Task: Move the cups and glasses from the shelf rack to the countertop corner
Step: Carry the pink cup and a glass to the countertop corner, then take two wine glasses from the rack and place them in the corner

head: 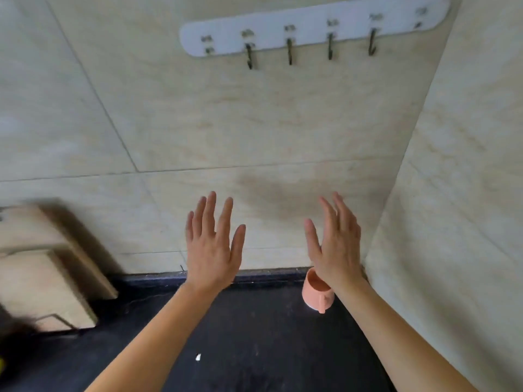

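Observation:
A small pink cup (pixel 315 294) with a handle stands upright on the black countertop (pixel 254 335), in the corner where the two tiled walls meet. My right hand (pixel 336 244) is raised just above and behind the cup, fingers spread, holding nothing; its wrist hides part of the cup's rim. My left hand (pixel 212 244) is raised to the left of it, palm toward the wall, fingers apart and empty. No shelf rack shows clearly in the head view.
A white hook strip (pixel 311 26) with several dark hooks hangs high on the back wall. Wooden boards (pixel 42 273) lean against the wall at the left. A small white scrap (pixel 198 357) lies on the countertop.

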